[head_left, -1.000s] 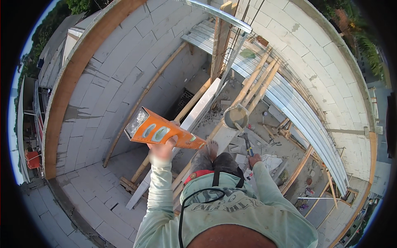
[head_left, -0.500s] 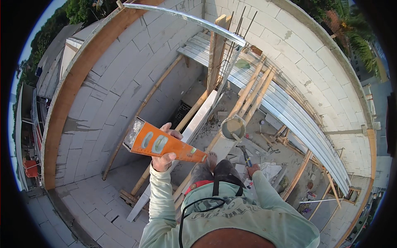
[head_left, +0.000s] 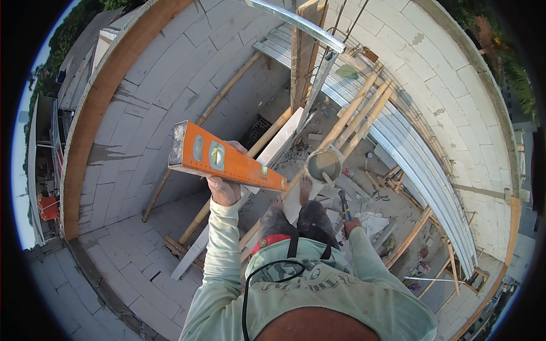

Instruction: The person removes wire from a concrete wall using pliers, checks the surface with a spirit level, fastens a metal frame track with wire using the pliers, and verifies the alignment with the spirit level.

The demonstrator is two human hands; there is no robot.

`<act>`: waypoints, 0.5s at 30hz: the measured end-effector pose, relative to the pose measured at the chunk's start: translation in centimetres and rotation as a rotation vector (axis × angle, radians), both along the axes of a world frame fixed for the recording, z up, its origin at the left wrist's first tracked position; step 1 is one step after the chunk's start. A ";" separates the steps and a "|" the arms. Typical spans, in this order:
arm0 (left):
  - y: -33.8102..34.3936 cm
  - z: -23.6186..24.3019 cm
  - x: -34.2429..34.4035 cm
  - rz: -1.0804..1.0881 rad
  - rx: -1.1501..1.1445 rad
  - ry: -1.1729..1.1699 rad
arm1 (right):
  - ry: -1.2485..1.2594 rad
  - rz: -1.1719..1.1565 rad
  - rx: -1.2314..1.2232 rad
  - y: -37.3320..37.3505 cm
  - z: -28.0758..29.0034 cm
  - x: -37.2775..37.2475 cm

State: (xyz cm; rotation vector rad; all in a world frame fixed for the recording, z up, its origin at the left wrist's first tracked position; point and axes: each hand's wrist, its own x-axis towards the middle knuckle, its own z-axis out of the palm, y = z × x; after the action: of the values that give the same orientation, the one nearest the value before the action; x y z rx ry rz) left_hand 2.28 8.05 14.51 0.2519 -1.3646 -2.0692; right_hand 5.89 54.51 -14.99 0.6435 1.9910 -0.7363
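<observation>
My left hand (head_left: pixel 223 191) is closed around the middle of a long orange spirit level (head_left: pixel 242 172), its thumb below and fingers partly hidden behind. The level is raised in front of me, with its near end looming large at left and its far end slanting down to the right. Several greenish vials show in its cut-outs. Lower down on the right, my right hand (head_left: pixel 351 225) grips a hammer (head_left: pixel 344 206) by the handle, its head pointing away from me. My bare feet (head_left: pixel 305 190) are between the level and the hammer.
A round bucket (head_left: pixel 307 169) of grey mix stands ahead, beside bamboo poles (head_left: pixel 354 118). Ribbed metal sheets (head_left: pixel 424 179) curve along the right. Pale block walls (head_left: pixel 165 85) surround me, and an upright timber (head_left: pixel 301 62) rises ahead. Rubble and offcuts litter the floor far below.
The spirit level has tilted in my left hand, so its narrow lower edge now shows. My view has shifted slightly, and both feet now show. The right hand still holds the hammer.
</observation>
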 end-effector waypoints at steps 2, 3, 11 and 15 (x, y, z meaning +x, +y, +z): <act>-0.4 -0.1 -1.2 0.061 -0.067 -0.021 | 0.049 0.116 0.032 0.4 -0.1 -2.4; -1.3 -0.6 -1.4 0.069 -0.112 -0.037 | 0.018 0.063 -0.012 -1.7 1.3 -4.0; -4.3 -4.8 -9.5 -0.033 -0.163 -0.248 | 0.024 -0.075 -0.133 0.1 2.2 -8.7; -5.3 -8.8 -12.6 -0.068 -0.207 -0.372 | -0.010 -0.095 -0.157 0.4 1.4 -8.8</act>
State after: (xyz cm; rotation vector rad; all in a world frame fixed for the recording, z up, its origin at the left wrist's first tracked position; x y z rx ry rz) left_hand -10.34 2.77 5.72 0.5275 -1.8176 -1.9816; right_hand -2.91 54.94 -13.63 0.6494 1.8816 -0.9345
